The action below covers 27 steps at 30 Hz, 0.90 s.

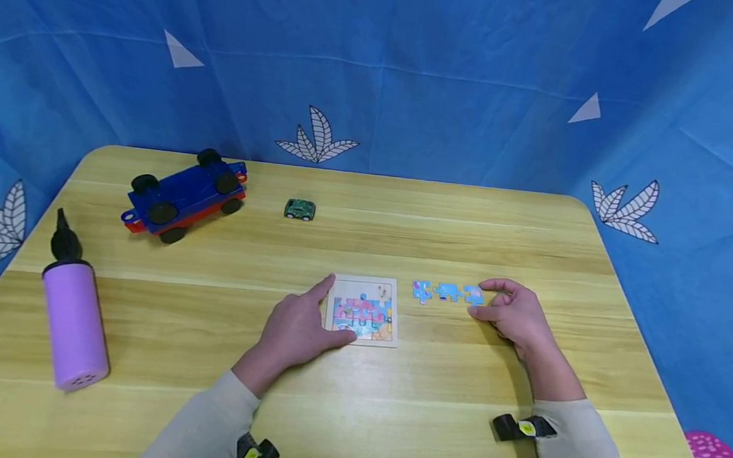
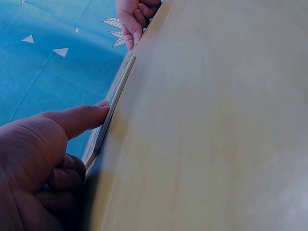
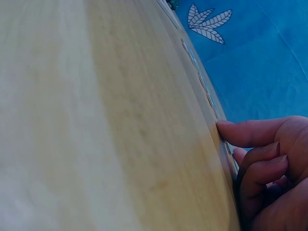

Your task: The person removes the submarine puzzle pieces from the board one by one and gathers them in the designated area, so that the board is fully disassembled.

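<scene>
A small square jigsaw board with a pale frame lies on the table, its lower part filled with pink and blue pieces. My left hand holds it from the left, index finger at the far corner and thumb over the near edge. To the right of the board, a row of loose blue jigsaw pieces lies flat: a left piece, a middle piece and a right jigsaw piece. My right hand pinches the right one between thumb and index finger, at table level.
On the wooden table, a purple hand pump lies at the left. An overturned blue and red toy wagon and a small green toy car sit farther back. A blue patterned cloth hangs behind the table.
</scene>
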Available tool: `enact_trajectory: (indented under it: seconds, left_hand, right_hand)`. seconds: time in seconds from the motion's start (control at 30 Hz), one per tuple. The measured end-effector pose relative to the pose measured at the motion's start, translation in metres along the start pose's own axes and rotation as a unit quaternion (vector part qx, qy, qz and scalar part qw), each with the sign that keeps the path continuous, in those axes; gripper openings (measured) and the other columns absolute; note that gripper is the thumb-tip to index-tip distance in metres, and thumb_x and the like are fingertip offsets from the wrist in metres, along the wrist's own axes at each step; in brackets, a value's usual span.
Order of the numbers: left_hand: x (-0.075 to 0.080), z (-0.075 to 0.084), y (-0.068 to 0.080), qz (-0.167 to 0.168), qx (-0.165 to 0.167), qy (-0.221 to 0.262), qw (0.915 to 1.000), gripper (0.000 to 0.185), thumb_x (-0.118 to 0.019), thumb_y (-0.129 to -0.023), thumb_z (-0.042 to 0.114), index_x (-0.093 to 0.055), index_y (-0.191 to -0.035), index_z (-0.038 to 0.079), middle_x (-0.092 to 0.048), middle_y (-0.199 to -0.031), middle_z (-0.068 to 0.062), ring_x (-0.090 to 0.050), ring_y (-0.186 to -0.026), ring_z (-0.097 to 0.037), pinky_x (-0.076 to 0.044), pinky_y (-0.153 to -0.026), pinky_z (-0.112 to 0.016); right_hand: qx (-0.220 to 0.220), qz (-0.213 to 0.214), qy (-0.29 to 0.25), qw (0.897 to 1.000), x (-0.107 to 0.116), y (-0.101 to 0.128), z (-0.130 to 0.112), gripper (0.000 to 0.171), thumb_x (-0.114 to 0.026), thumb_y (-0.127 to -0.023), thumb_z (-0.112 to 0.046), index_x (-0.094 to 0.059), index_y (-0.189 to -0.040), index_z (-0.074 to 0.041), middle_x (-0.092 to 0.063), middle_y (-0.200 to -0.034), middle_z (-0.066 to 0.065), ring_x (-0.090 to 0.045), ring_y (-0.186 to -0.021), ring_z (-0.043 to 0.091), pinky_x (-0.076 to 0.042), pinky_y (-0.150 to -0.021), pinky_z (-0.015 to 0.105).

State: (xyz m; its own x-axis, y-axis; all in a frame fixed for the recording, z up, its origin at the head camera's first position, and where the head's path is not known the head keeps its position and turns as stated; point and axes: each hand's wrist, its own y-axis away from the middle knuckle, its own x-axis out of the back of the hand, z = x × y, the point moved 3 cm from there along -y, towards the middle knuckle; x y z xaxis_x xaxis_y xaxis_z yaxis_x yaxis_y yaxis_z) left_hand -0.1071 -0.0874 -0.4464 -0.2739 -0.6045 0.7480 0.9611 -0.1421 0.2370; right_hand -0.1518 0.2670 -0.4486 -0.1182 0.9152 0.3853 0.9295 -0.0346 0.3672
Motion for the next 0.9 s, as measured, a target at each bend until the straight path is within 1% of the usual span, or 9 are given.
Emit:
enact_trajectory:
  seconds: [0.07, 0.17, 0.33, 0.4, 0.5, 0.63, 0.7, 0.77, 0.9]
  left_hand:
    - [0.001, -0.001, -0.001, 0.000, -0.003, 0.010, 0.9999, 0.110, -0.087, -0.070, 0.053, -0.035, -0.156, 0.010, -0.040, -0.049, 0.001, -0.034, -0.046, -0.016, -0.033, -0.050, -0.033]
    - [0.002, -0.003, -0.001, -0.008, -0.013, 0.030, 0.9994, 0.111, -0.088, -0.070, 0.052, -0.033, -0.157, 0.010, -0.041, -0.049, 0.001, -0.035, -0.044, -0.015, -0.029, -0.048, -0.032]
    - [0.005, -0.008, 0.001, -0.037, -0.049, 0.087, 0.9943, 0.109, -0.089, -0.072, 0.047, -0.032, -0.158, 0.016, -0.044, -0.053, 0.002, -0.036, -0.045, -0.014, -0.030, -0.049, -0.030]
    - [0.007, -0.009, 0.002, -0.046, -0.063, 0.116, 0.9902, 0.105, -0.090, -0.072, 0.043, -0.034, -0.158, 0.019, -0.043, -0.056, 0.003, -0.036, -0.047, -0.013, -0.031, -0.050, -0.029]
    - [0.010, -0.011, 0.005, -0.047, -0.080, 0.150, 0.9844, 0.096, -0.090, -0.075, 0.033, -0.039, -0.156, 0.020, -0.038, -0.060, 0.005, -0.033, -0.051, -0.012, -0.032, -0.054, -0.029]
    - [0.013, -0.012, 0.006, -0.044, -0.087, 0.180, 0.9788, 0.089, -0.089, -0.078, 0.019, -0.042, -0.154, 0.020, -0.031, -0.062, 0.005, -0.028, -0.053, -0.013, -0.034, -0.061, -0.030]
    - [0.014, -0.013, 0.005, -0.046, -0.081, 0.190, 0.9774, 0.089, -0.088, -0.078, 0.014, -0.042, -0.154, 0.019, -0.029, -0.060, 0.005, -0.027, -0.052, -0.013, -0.037, -0.063, -0.029]
    - [0.015, -0.014, 0.003, -0.050, -0.078, 0.191, 0.9772, 0.089, -0.088, -0.078, 0.012, -0.041, -0.154, 0.017, -0.029, -0.057, 0.005, -0.026, -0.050, -0.012, -0.037, -0.061, -0.029]
    - [0.015, -0.015, -0.001, -0.058, -0.079, 0.167, 0.9810, 0.089, -0.088, -0.078, 0.014, -0.041, -0.154, 0.011, -0.030, -0.053, 0.005, -0.025, -0.046, -0.012, -0.038, -0.057, -0.028]
  right_hand:
    - [0.004, 0.000, -0.004, 1.000, -0.001, 0.000, 0.000, 0.058, -0.082, -0.081, -0.003, -0.052, -0.130, 0.002, -0.038, -0.063, -0.005, -0.034, -0.047, 0.008, -0.032, -0.045, 0.024]
    - [0.011, 0.005, 0.000, 1.000, -0.001, 0.002, 0.000, 0.059, -0.084, -0.080, -0.006, -0.052, -0.130, 0.002, -0.038, -0.063, -0.004, -0.034, -0.049, 0.009, -0.033, -0.046, 0.025]
    - [0.027, 0.029, 0.019, 0.999, -0.003, 0.009, -0.001, 0.059, -0.085, -0.080, -0.010, -0.054, -0.129, 0.001, -0.039, -0.063, -0.003, -0.035, -0.052, 0.011, -0.037, -0.052, 0.026]
    - [0.035, 0.037, 0.017, 0.999, -0.005, 0.012, -0.003, 0.059, -0.085, -0.080, -0.010, -0.055, -0.129, 0.000, -0.039, -0.062, -0.004, -0.036, -0.052, 0.011, -0.037, -0.053, 0.026]
    - [0.045, 0.041, 0.007, 0.998, -0.011, 0.015, -0.006, 0.058, -0.084, -0.079, -0.008, -0.055, -0.129, -0.001, -0.037, -0.060, -0.005, -0.034, -0.050, 0.010, -0.037, -0.052, 0.026]
    - [0.063, 0.044, -0.006, 0.997, -0.021, 0.020, -0.013, 0.055, -0.084, -0.079, -0.004, -0.057, -0.127, -0.001, -0.035, -0.059, -0.005, -0.033, -0.049, 0.008, -0.036, -0.050, 0.025]
    - [0.076, 0.045, -0.011, 0.996, -0.026, 0.023, -0.018, 0.054, -0.083, -0.078, -0.003, -0.058, -0.126, 0.000, -0.034, -0.059, -0.005, -0.032, -0.050, 0.008, -0.035, -0.049, 0.024]
    - [0.088, 0.043, -0.018, 0.995, -0.032, 0.026, -0.024, 0.053, -0.083, -0.078, -0.002, -0.058, -0.125, 0.001, -0.033, -0.060, -0.005, -0.032, -0.050, 0.008, -0.035, -0.050, 0.023]
    - [0.108, 0.030, -0.032, 0.993, -0.043, 0.031, -0.032, 0.051, -0.082, -0.078, 0.000, -0.059, -0.123, 0.001, -0.031, -0.060, -0.005, -0.031, -0.051, 0.008, -0.035, -0.051, 0.023]
